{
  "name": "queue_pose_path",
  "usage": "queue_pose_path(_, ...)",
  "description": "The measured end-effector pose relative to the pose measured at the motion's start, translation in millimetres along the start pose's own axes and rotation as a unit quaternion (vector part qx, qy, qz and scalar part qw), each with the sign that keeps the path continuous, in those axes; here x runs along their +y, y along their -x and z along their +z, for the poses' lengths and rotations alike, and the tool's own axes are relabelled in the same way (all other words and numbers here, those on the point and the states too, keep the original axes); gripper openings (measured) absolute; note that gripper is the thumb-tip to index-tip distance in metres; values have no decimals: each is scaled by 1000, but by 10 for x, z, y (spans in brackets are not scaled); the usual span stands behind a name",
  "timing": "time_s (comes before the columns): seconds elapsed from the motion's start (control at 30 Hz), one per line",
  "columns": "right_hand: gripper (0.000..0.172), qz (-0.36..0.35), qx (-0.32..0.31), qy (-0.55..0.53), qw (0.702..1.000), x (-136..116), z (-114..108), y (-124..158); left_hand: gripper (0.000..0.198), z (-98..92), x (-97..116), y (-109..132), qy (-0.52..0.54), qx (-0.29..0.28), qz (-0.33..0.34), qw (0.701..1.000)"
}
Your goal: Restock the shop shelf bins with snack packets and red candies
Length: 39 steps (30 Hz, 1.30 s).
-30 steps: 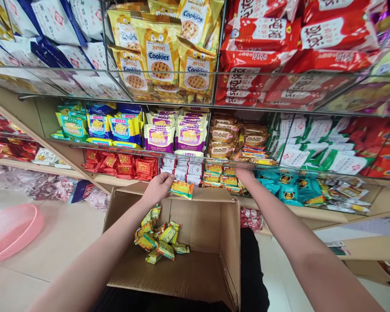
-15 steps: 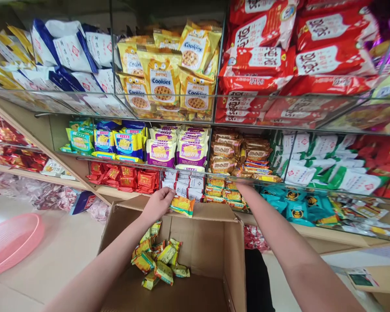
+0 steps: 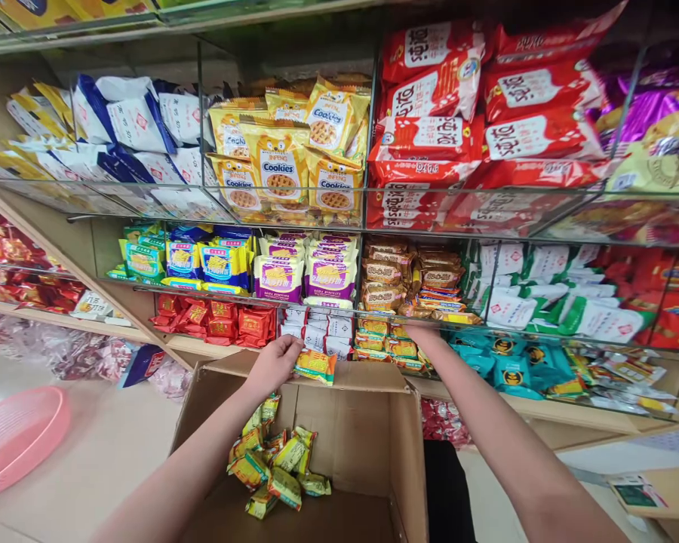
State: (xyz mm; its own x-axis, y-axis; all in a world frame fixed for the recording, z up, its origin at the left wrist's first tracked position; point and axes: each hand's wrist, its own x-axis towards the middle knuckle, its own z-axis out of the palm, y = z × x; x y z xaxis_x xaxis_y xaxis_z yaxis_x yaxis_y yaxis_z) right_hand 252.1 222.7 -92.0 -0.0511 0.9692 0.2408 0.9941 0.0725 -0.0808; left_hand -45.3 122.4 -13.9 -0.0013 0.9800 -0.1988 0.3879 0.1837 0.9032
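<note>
Centrally, the left hand (image 3: 274, 363) pinches 1 yellow snack packet (image 3: 315, 366) by its left end, fingers closed on it, over the far rim of the cardboard box (image 3: 407, 452). The packet's long axis runs 9 to 3 o'clock, its free end dipping toward 4. At 2 o'clock from it, the right hand (image 3: 422, 333) reaches among small orange packets (image 3: 393, 348) on the shelf, fingers hidden.

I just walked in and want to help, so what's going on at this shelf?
A person stands over an open box. The left hand grips a yellow packet above the box's far edge. The right hand reaches into the low shelf beside stacked packets; its fingers are hidden. A pile of similar packets lies in the box.
</note>
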Motion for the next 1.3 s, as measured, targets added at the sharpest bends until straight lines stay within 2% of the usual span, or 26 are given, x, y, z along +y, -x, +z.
queue_pose_path(0.1, 32, -2, 2, -3, 1000, 20, -110, 301, 30, -23, -38, 1, 33, -3, 19, 999)
queue_pose_path(0.17, 36, -12, 49, -33, 998, 25, -213, 599, 30, -41, -37, 22, 56, 20, 64, 996)
queue_pose_path(0.23, 40, -14, 109, -116, 987, -30, -365, 938, 28, -38, -11, 66, 81, 62, 118, 988)
queue_pose_path(0.3, 39, -3, 130, -233, 964, -180, -570, 1272, 27, 14, 31, 139, 116, 93, 153, 977)
queue_pose_path(0.4, 32, 33, 94, -378, 921, -529, -900, 1654, 27, 201, 99, 302, 167, 62, 152, 972)
queue_pose_path(0.47, 42, 63, 87, -429, 897, -750, -1061, 1788, 27, 360, 137, 435, 177, 12, 146, 973)
queue_pose_path(0.53, 49, 84, 82, -486, 866, -898, -1139, 1844, 27, 491, 163, 571, 183, -30, 142, 972)
queue_pose_path(0.67, 35, 108, 10, -654, 749, -1013, -1100, 1894, 28, 565, 160, 792, 207, -89, 105, 969)
queue_pose_path(0.73, 31, 123, -8, -696, 707, -1056, -1049, 1948, 30, 541, 121, 869, 210, -139, 82, 964)
queue_pose_path(0.8, 35, 121, -20, -718, 686, -1110, -1020, 2024, 36, 528, 74, 931, 207, -177, 61, 960)
queue_pose_path(0.87, 46, 104, -31, -735, 669, -1154, -1024, 2102, 39, 539, 45, 978, 202, -187, 47, 960)
queue_pose_path(0.97, 53, 110, -12, -754, 647, -1101, -1050, 2164, 41, 530, 80, 984, 146, -179, 83, 969)
queue_pose_path(1.03, 51, 174, 60, -760, 623, -940, -1028, 2143, 38, 444, 148, 896, 39, -137, 161, 977)
queue_pose_path(1.07, 51, 218, 107, -762, 600, -827, -994, 2110, 35, 373, 185, 815, -26, -103, 205, 973)
queue_pose_path(1.13, 52, 306, 189, -766, 533, -579, -875, 1987, 28, 198, 243, 592, -150, -36, 265, 952)
queue_pose_path(1.17, 53, 343, 206, -771, 496, -465, -794, 1895, 28, 106, 256, 463, -197, -16, 265, 944)
queue_pose_path(1.23, 56, 386, 193, -788, 439, -307, -611, 1655, 30, -52, 243, 211, -262, -5, 217, 940)
queue_pose_path(1.3, 59, 387, 176, -801, 420, -254, -438, 1362, 32, -145, 179, 19, -297, -21, 157, 942)
